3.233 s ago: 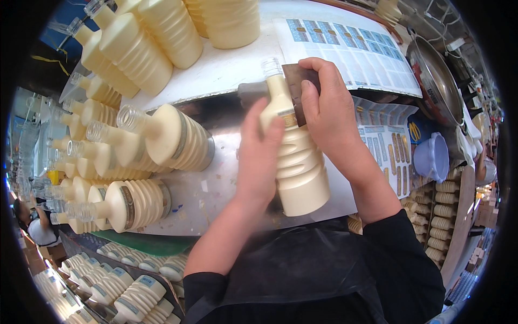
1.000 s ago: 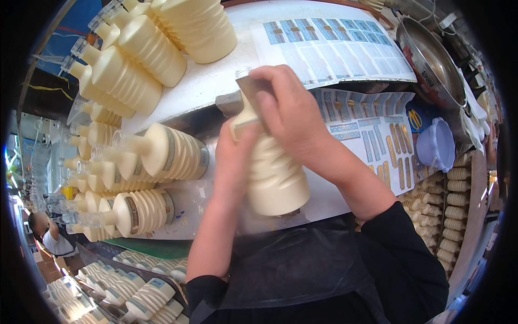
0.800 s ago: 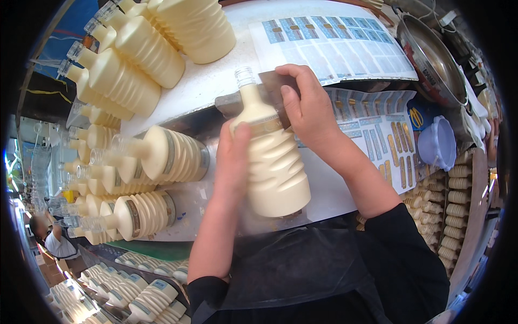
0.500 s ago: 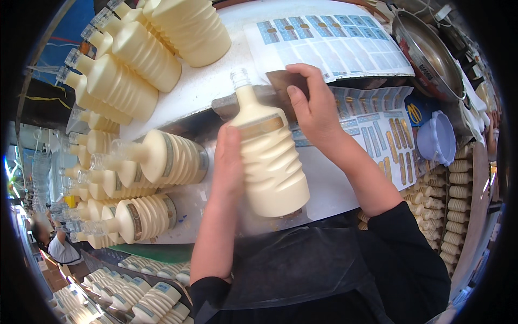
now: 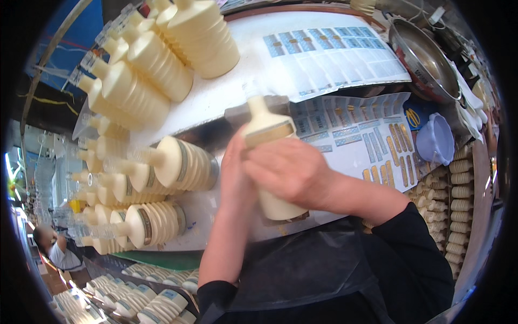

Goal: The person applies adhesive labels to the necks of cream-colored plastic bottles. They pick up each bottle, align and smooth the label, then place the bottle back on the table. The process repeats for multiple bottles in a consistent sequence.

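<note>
A ribbed cream bottle point(image 5: 280, 208) with a clear neck and a gold band around its shoulder stands tilted in front of me. Along its left side my left hand point(image 5: 237, 167) is wrapped, holding it. Across the bottle's front lies my right hand point(image 5: 291, 167), knuckles up and fingers closed toward the left hand. Its fingertips are blurred and partly hidden, so I cannot make out what is in them. Behind the bottle neck is a dark grey-brown block point(image 5: 278, 101). The lower label sheet point(image 5: 356, 143), with gold and blue strips, lies right of the bottle.
Several unlabelled cream bottles point(image 5: 208, 40) stand at the far left. Banded bottles point(image 5: 186, 167) are grouped nearer on the left. Another label sheet point(image 5: 350, 62) lies farther back. A metal pan point(image 5: 429, 59) and a lavender bucket point(image 5: 434, 140) are at right. More bottles fill racks below.
My right hand has come from beside the bottle's neck down and left across its front. The brown flat piece it held is out of sight. The view has shifted slightly.
</note>
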### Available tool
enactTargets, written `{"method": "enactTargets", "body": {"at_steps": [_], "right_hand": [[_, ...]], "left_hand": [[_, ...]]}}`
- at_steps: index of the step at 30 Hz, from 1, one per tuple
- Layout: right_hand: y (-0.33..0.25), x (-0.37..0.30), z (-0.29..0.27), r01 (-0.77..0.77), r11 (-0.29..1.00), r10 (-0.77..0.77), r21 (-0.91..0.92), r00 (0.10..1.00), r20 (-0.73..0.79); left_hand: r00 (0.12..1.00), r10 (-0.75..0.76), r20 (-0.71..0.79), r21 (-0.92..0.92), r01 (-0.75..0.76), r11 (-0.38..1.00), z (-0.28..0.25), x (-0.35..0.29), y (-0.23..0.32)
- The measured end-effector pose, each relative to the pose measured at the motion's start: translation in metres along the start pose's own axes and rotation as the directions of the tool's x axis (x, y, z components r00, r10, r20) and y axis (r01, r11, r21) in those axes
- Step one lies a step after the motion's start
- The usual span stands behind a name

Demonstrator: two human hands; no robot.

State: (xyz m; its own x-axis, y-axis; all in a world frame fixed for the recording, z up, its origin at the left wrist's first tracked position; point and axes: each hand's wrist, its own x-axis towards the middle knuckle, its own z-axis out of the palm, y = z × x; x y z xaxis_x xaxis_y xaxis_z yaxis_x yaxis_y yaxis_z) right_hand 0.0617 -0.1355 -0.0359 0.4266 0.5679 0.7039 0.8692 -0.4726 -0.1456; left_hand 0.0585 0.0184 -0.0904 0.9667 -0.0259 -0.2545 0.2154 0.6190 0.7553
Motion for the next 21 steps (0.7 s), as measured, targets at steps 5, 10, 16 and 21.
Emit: {"method": "enactTargets", "body": {"at_steps": [5,10,16,21], "right_hand": [[-0.016,0.018,0.044,-0.016,0.995,0.017,-0.096,1.000,0.012],[-0.017,0.023,0.031,-0.180,0.984,0.177,0.001,0.969,0.170],[0.026,-0.011,-0.003,-0.491,0.855,0.511,0.167,0.853,-0.106],[0.048,-0.058,0.009,-0.721,0.485,0.843,0.495,0.535,-0.047]], "left_hand": [[0.999,-0.042,0.027,-0.142,0.046,0.989,-0.015,-0.007,-0.003],[1.000,0.005,0.026,-0.046,-0.004,0.999,0.000,-0.021,-0.004],[0.850,0.439,0.291,0.884,-0.414,0.216,0.000,-0.039,-0.013],[0.899,0.366,0.241,0.900,-0.348,0.262,0.008,-0.041,-0.016]]}}
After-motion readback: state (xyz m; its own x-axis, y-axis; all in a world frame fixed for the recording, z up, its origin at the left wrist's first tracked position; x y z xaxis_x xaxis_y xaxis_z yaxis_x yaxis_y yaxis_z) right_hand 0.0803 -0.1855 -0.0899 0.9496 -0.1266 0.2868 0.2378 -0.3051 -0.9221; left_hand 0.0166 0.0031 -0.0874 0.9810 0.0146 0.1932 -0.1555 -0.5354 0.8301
